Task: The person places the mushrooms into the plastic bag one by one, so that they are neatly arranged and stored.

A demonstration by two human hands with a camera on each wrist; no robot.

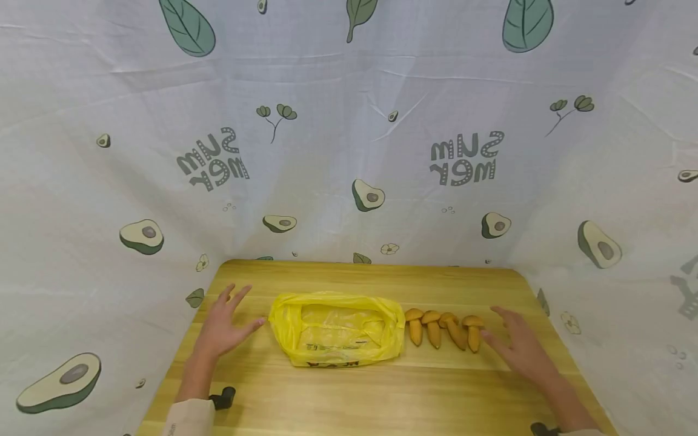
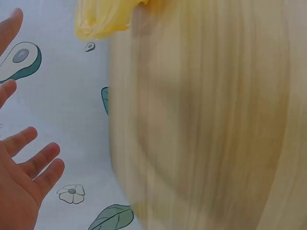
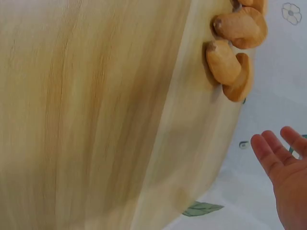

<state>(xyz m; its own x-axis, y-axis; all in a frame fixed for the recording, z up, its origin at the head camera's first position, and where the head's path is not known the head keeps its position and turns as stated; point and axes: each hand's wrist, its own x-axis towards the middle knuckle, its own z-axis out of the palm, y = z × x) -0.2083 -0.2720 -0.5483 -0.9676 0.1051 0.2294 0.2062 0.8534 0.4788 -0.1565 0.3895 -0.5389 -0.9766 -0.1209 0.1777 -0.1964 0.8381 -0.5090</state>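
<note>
One wooden counter (image 1: 349, 393) stands before a white curtain (image 1: 349, 121) printed with avocados and leaves. On it lies one yellow plastic bag (image 1: 337, 330), flattened, its long axis running left to right across the counter, with the printed edge toward the person. Just right of the bag, touching or nearly touching it, sits a row of four toy mushrooms (image 1: 444, 330), each with its brown cap toward the curtain and its orange stem pointing back toward the person; the third leans a little to the right.

Two hands hover low over the counter. The left hand (image 1: 223, 327) is just left of the bag, its grip spread, fingers straight and apart, holding nothing. The right hand (image 1: 518, 346) is just right of the fourth mushroom, its grip likewise spread and holding nothing.
</note>
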